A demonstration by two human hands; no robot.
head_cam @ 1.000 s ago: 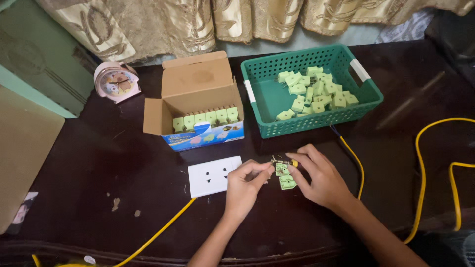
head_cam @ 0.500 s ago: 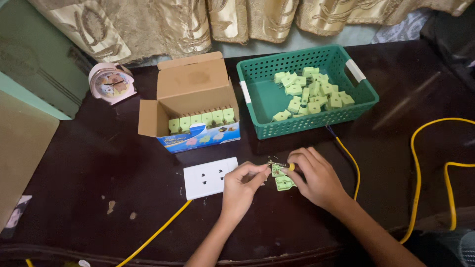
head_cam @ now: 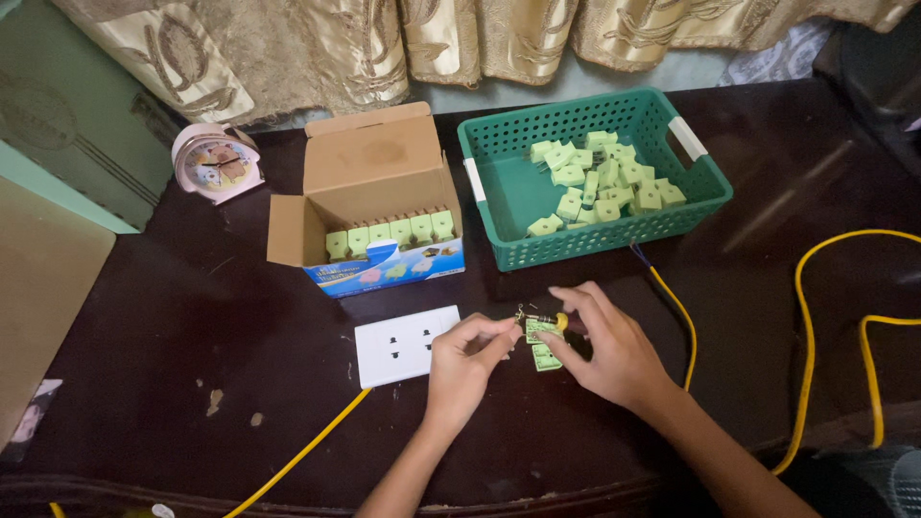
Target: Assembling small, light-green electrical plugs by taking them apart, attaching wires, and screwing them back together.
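Green plug (head_cam: 540, 329) pinched between both hands, metal prongs pointing left.

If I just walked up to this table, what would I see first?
First you'd see the green basket at the back of the dark table, with a heap of pale green plugs inside. In front, the left hand and right hand meet over one small green plug, beside a white socket plate with a yellow cable. An open cardboard box holds a row of plugs, and a pink clock stands at the back left.
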